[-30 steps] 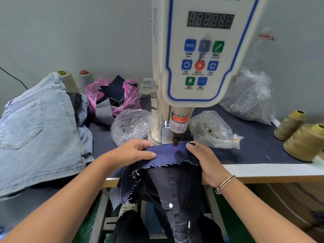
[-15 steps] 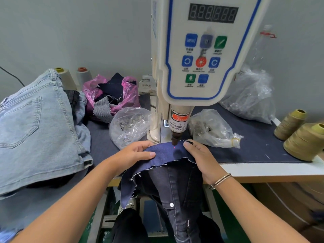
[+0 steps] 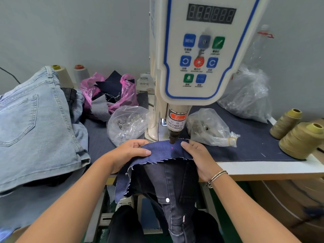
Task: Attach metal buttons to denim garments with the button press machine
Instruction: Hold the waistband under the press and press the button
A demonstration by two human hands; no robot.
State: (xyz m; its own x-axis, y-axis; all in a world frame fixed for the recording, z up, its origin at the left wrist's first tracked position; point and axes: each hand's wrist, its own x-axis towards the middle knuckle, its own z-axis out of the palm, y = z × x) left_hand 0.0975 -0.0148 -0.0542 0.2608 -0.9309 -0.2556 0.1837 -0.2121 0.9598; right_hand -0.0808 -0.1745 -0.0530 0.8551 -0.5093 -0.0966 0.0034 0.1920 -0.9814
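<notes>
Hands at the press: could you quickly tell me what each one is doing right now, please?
Left hand: pinches the dark blue denim piece, thumb on top.
Right hand: fingers rest flat on the same piece; no grip visible.

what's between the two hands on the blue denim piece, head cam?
In the head view, between the left hand and right hand lies a bare stretch of the blue denim piece with a red laser dot, below the press head tip.
</notes>
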